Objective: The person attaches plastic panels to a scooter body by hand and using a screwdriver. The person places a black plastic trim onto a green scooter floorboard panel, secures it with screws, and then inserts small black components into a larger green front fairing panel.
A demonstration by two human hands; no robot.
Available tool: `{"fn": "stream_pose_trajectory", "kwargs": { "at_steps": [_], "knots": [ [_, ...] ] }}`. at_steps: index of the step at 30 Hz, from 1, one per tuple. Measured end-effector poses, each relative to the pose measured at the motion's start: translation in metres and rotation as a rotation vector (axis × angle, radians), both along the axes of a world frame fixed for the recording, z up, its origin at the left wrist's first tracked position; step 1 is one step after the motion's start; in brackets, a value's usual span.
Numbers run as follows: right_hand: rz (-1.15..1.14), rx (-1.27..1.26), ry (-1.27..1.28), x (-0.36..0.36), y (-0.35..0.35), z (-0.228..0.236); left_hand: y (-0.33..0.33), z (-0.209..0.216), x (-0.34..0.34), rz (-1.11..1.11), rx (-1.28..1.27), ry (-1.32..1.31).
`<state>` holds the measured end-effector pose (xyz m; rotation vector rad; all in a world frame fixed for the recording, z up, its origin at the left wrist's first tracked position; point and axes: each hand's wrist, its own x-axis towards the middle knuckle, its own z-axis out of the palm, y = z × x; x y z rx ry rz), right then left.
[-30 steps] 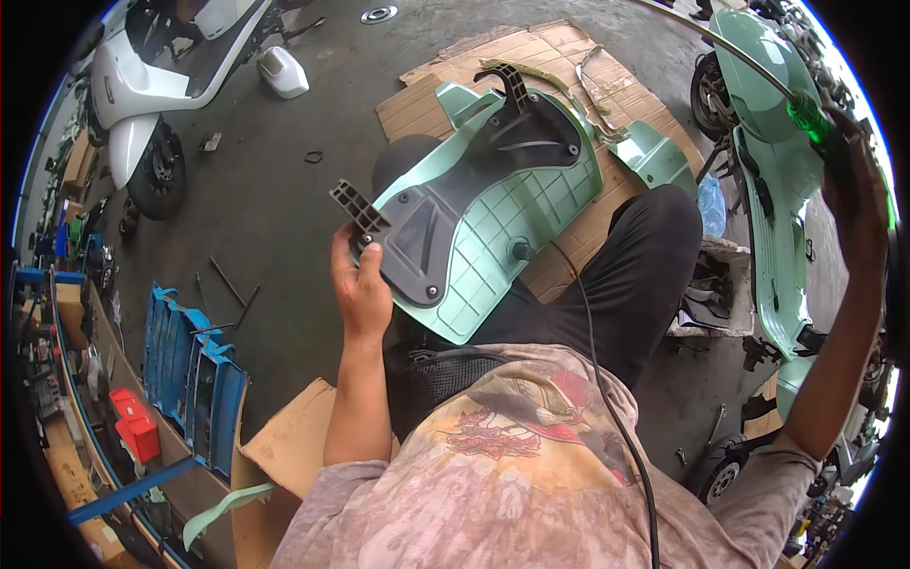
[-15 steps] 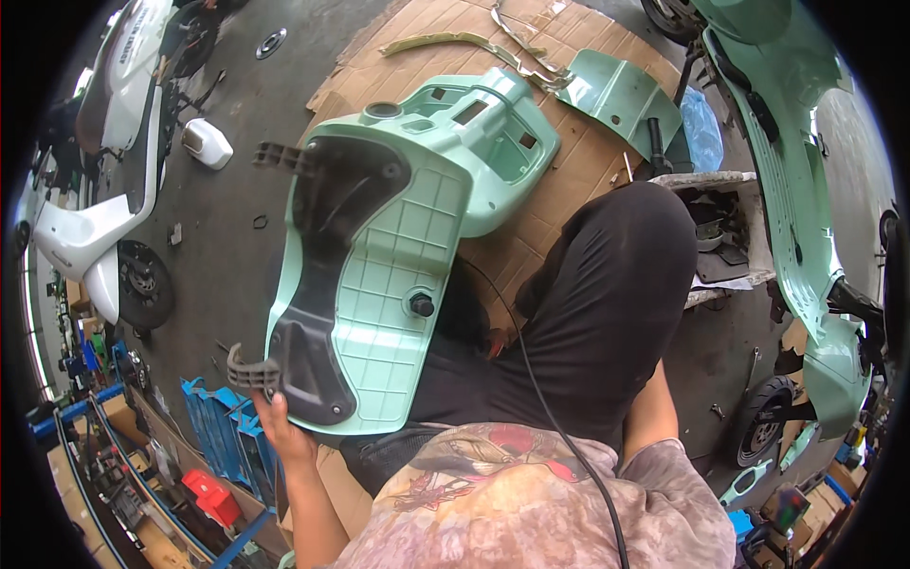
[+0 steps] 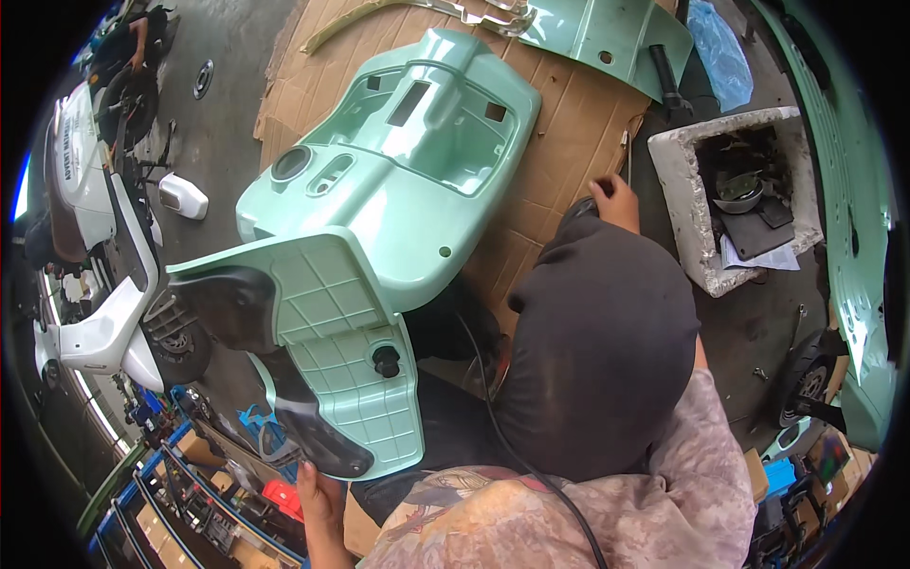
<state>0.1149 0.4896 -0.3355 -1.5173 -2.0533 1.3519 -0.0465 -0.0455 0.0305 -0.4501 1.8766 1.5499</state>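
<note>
A mint-green scooter panel (image 3: 332,327) with a ribbed underside rests against my lap. It carries a black plastic piece (image 3: 301,408) and a black knob (image 3: 386,361). My left hand (image 3: 319,491) grips its lower corner by a grey bracket (image 3: 277,446), fingers partly hidden. Beyond it lies a larger glossy green scooter body panel (image 3: 408,161) with pockets and openings; I cannot tell whether the two are joined. My right hand (image 3: 616,202) is by my raised knee, fingers curled together; what they hold, if anything, is hidden. A thin metal rod (image 3: 627,161) lies just beyond it.
Cardboard (image 3: 526,223) covers the floor under the parts. On the right stand a dirty white foam box (image 3: 678,213) with loose parts and a green scooter body (image 3: 858,275). A black-handled tool (image 3: 668,81) lies beyond. A cable (image 3: 512,441) crosses my lap. A white scooter (image 3: 109,318) stands left.
My right hand has come into view beyond the knee, having been hidden behind it. The ribbed panel has tilted, its upper part angling away. My left hand still holds the lower corner.
</note>
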Motion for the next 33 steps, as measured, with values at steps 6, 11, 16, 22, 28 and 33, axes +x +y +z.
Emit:
{"fn": "stream_pose_trajectory", "kwargs": {
  "at_steps": [6,11,16,22,28,33],
  "knots": [
    [0.288,0.038,-0.118,-0.113,0.048,-0.032,0.021,0.008,0.000,0.033,-0.043,-0.031],
    [0.417,0.190,-0.207,-0.146,0.036,-0.066,0.041,0.021,0.007,0.064,-0.036,0.027],
    [0.080,-0.085,0.083,-0.078,0.080,-0.074,0.028,0.000,-0.011,0.074,0.097,0.049],
    [-0.079,-0.219,0.481,-0.039,0.139,0.044,0.008,-0.012,-0.008,0.050,0.104,0.158],
    [0.204,-0.230,0.894,-0.038,0.137,0.254,0.014,-0.023,-0.002,0.102,0.207,0.227],
    [0.704,-0.102,0.736,-0.081,-0.076,0.404,0.033,-0.039,0.004,-0.067,0.195,0.493]
  ]
}}
